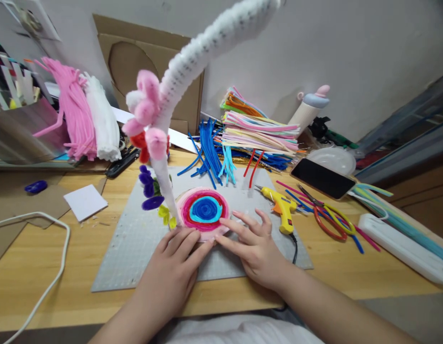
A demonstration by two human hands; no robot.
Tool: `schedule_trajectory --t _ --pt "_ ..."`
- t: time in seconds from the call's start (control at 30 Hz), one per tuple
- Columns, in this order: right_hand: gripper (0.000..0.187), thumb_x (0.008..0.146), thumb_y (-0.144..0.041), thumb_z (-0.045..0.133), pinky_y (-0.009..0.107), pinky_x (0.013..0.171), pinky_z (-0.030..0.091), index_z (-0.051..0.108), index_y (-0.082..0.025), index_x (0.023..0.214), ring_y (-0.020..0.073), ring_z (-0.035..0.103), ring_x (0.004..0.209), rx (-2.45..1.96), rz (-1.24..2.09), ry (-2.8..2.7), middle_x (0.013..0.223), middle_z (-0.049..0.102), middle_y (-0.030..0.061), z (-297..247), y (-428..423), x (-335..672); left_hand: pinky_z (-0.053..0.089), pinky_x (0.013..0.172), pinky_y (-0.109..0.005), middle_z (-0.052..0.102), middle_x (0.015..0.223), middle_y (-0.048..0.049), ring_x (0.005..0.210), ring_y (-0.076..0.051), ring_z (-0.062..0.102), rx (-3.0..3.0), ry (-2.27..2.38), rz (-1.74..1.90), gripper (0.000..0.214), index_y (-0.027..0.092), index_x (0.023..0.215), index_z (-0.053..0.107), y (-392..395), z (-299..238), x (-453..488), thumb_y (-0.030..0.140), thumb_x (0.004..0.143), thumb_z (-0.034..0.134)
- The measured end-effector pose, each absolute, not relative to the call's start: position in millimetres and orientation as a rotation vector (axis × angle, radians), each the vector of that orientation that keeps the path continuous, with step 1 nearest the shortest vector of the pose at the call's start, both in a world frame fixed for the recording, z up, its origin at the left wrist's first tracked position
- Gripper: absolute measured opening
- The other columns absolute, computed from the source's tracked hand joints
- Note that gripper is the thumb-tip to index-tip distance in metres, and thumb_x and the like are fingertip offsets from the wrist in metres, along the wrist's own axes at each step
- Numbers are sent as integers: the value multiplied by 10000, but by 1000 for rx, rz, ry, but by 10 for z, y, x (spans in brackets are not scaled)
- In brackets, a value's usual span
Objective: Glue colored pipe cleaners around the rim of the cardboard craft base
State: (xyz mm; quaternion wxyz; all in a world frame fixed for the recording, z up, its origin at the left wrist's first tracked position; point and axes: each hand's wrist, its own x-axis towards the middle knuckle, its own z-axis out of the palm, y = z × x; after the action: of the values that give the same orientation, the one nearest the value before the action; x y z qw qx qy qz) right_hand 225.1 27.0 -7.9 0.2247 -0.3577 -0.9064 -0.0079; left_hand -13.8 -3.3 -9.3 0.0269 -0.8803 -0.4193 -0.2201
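Note:
A round disc [206, 210] of coiled pipe cleaners, blue at the centre with red and pink rings, lies on a grey mat [135, 248]. My left hand [174, 267] rests with fingers stretched out, their tips on the disc's near edge. My right hand [255, 243] lies flat with spread fingers touching the disc's right rim. A tall white fuzzy stem [193, 67] with pink, red, purple and yellow flowers [146, 112] rises from the disc's left side and arcs up to the right.
A yellow glue gun [280, 205] lies right of the disc, then red and yellow scissors [329, 217], a phone [323, 177] and a white power strip [404, 246]. Bundles of coloured pipe cleaners [257, 131] and pink and white ones [81, 114] stand behind. A white cable [53, 277] loops at left.

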Motion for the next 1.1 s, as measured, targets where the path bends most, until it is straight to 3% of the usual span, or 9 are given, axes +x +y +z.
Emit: schedule_trajectory --t 0.53,0.7,0.83,1.1 --pt "474 785 -1 485 611 1066 113 719 -349 1004 282 447 1274 -1149 11 -2323 1268 631 18 -103 349 2286 404 1008 -453 595 1199 -80 1144 -248 507 -2728 -1309 -670 461 241 1270 579 -31 -84 -124 76 863 440" --pt "464 813 -25 465 568 1067 122 661 -299 1132 244 489 1226 -1021 21 -2309 1235 653 45 -55 309 2257 401 1014 -454 607 1206 -75 1146 -241 523 -2719 -1298 -686 461 245 1280 568 -32 -88 -128 82 868 442" --pt "430 834 -40 462 505 1075 131 635 -258 1162 210 495 1221 -930 76 -2383 1213 663 54 -40 269 2213 390 1034 -428 631 1211 -72 1140 -229 544 -2689 -1295 -737 378 198 1182 616 -34 -87 -132 88 860 452" --pt "475 876 -80 483 528 1079 66 585 -347 1254 239 382 1303 -980 82 -2522 1361 563 17 -127 247 2158 382 1039 -424 644 1178 -82 1114 -232 557 -2697 -1309 -770 289 157 1082 618 -40 -79 -134 79 859 450"
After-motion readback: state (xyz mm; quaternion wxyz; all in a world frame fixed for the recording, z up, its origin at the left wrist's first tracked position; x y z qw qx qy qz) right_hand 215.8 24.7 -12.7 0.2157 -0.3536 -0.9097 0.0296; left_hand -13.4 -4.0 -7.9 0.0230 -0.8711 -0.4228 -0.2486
